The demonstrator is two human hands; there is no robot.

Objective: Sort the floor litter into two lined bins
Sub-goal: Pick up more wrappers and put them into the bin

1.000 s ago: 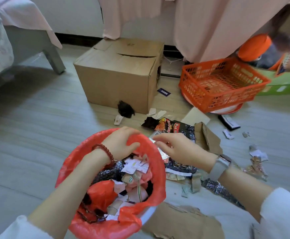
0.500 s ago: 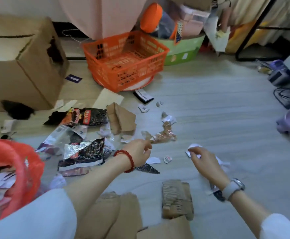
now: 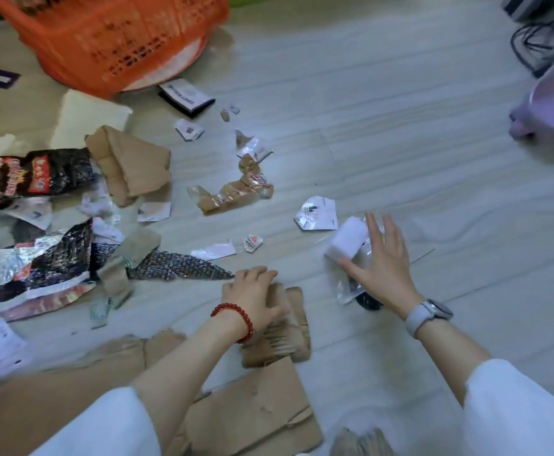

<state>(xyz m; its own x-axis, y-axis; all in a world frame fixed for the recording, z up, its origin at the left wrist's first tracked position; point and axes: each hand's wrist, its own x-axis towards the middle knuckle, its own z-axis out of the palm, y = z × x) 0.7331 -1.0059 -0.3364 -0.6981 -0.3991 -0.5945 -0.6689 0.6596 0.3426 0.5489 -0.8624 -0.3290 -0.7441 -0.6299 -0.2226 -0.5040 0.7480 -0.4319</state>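
**Hands on floor litter**

Left hand [image 3: 256, 296] is curling closed over a crumpled brown cardboard scrap [image 3: 285, 334] lying on the floor [image 3: 400, 126]. Right hand [image 3: 382, 258], fingers spread, is pressing down on clear plastic wrap with a white label [image 3: 348, 241].

Left hand [image 3: 256, 297] dropped onto the cardboard scrap [image 3: 282, 330]; right hand [image 3: 384, 261] spread over white paper [image 3: 348, 240].

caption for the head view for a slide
Left hand presses a cardboard scrap while the right hand reaches over a clear wrapper on the littered floor.
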